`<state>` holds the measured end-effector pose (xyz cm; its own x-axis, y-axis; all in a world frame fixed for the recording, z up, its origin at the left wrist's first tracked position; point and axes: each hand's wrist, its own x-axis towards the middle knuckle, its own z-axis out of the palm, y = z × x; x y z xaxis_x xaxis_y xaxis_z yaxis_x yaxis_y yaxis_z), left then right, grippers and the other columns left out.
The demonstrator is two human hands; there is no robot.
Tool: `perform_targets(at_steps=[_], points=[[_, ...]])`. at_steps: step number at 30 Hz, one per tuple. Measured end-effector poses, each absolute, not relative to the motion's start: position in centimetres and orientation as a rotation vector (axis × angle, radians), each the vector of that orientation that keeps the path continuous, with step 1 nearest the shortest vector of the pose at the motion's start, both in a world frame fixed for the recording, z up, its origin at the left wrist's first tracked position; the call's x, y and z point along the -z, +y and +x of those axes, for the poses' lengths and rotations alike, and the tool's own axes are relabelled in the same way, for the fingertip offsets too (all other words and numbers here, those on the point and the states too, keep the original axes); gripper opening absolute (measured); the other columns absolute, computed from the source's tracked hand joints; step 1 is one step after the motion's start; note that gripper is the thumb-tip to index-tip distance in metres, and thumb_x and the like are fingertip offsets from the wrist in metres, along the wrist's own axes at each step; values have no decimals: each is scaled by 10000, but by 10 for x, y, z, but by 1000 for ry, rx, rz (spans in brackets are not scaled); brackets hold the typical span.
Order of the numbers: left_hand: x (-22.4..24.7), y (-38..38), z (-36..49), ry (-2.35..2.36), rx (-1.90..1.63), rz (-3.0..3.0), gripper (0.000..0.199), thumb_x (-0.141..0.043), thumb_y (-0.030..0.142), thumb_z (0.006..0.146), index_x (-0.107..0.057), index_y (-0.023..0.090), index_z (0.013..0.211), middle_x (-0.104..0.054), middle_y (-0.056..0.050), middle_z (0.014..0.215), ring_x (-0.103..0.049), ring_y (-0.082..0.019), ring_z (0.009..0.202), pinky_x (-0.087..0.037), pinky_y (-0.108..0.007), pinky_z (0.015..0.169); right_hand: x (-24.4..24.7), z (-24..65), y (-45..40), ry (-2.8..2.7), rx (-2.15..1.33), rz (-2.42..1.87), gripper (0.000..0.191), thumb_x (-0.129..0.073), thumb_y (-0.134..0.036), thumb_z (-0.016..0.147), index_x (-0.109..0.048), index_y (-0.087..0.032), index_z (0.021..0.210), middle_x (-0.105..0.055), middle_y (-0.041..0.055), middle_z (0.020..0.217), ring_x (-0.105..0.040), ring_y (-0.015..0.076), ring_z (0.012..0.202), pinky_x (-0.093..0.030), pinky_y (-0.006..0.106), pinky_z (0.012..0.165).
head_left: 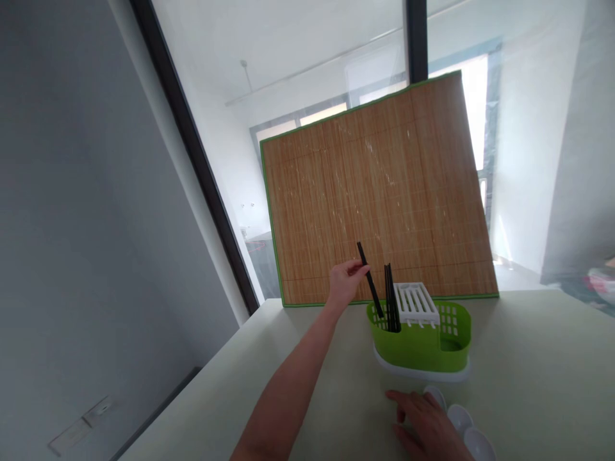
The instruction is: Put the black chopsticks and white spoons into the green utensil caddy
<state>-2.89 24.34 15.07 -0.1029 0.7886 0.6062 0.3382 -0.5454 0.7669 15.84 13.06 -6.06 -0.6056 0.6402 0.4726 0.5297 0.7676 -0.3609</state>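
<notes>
Black chopsticks [371,282] are pinched near their upper part by my left hand [346,280], tilted, with the lower end inside the left part of a green basket [417,349]. Several more black chopsticks [391,298] stand in the basket just to the right. A white slatted rack [416,302] sits across the basket's middle, and a white base is under it. My right hand [425,422] rests low at the table's front, index finger stretched out to the left. Beside and partly behind it lie white spoons [460,417]; whether its curled fingers touch them is unclear.
The pale table [336,384] carries the basket. Behind it a brown bamboo mat [379,192] with green edging leans upright against a glass partition. A grey wall stands at the left.
</notes>
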Motion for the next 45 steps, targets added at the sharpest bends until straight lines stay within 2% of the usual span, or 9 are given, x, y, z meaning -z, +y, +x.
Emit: perform_targets(at_steps=[5, 11, 16, 22, 28, 32, 35, 39, 45], points=[[-108, 290, -22, 1414, -1428, 1715, 263, -713, 284, 736, -709, 75, 896, -712, -118, 827, -648, -163, 702, -552, -292, 668, 63, 155, 131, -2361, -157, -805, 375, -511, -88, 739, -541, -211, 1092, -681, -6, 799, -620, 184, 730, -401, 329, 700], [-84, 304, -11, 1395, -1239, 1678, 194, -706, 246, 755, -706, 69, 834, -688, -80, 729, -605, -106, 584, -525, -235, 572, 53, 156, 129, -2348, -123, -740, 291, -528, -94, 752, -581, -236, 1000, -693, -25, 774, -619, 164, 698, -371, 301, 685], [-79, 308, -8, 1396, -1127, 1725, 148, -683, 213, 769, -716, 75, 813, -663, -42, 649, -585, -107, 562, -497, -247, 592, 53, 156, 129, -2333, -116, -738, 245, -523, -104, 761, -606, -241, 946, -689, -17, 754, -605, 164, 685, -361, 302, 682], [-80, 305, -9, 1406, -1176, 1816, 198, -724, 253, 721, -727, 89, 832, -697, -71, 743, -615, -154, 675, -496, -283, 680, 53, 155, 126, -2405, -165, -777, 211, -527, -122, 786, -619, -246, 930, -680, -19, 770, -602, 164, 724, -351, 304, 697], [-76, 266, -19, 1534, -1553, 1756, 307, -592, 341, 827, -663, 141, 1048, -675, -95, 1007, -594, -164, 850, -476, -301, 801, 40, 167, 135, -2343, -91, -920, 200, -525, -141, 801, -635, -268, 910, -676, -6, 839, -587, 203, 809, -345, 346, 751], [-39, 212, -19, 1508, -1750, 1579, 273, -513, 350, 863, -656, 172, 1012, -673, -73, 943, -593, -156, 796, -474, -244, 639, 32, 193, 153, -2254, 22, -1220, 208, -491, -199, 842, -645, -246, 973, -652, 59, 943, -565, 269, 920, -359, 414, 802], [-3, 170, -8, 1463, -1605, 1554, 218, -524, 319, 852, -669, 186, 946, -678, -46, 844, -586, -141, 716, -438, -219, 569, 37, 210, 167, -2314, -41, -1387, 199, -506, -251, 822, -665, -222, 937, -642, 88, 933, -582, 294, 923, -392, 412, 771], [24, 131, 13, 1432, -1451, 1538, 190, -529, 283, 845, -686, 177, 860, -666, -27, 729, -564, -120, 627, -416, -216, 552, 46, 219, 174, -2369, -139, -1437, 164, -514, -266, 791, -669, -216, 802, -671, 77, 820, -634, 284, 818, -414, 378, 700], [30, 121, 28, 1374, -1350, 1543, 157, -580, 185, 781, -687, 185, 896, -678, -23, 811, -559, -111, 628, -429, -213, 567, 41, 214, 175, -2337, -195, -1392, 223, -496, -253, 829, -618, -212, 647, -671, 27, 643, -633, 222, 629, -399, 324, 590]])
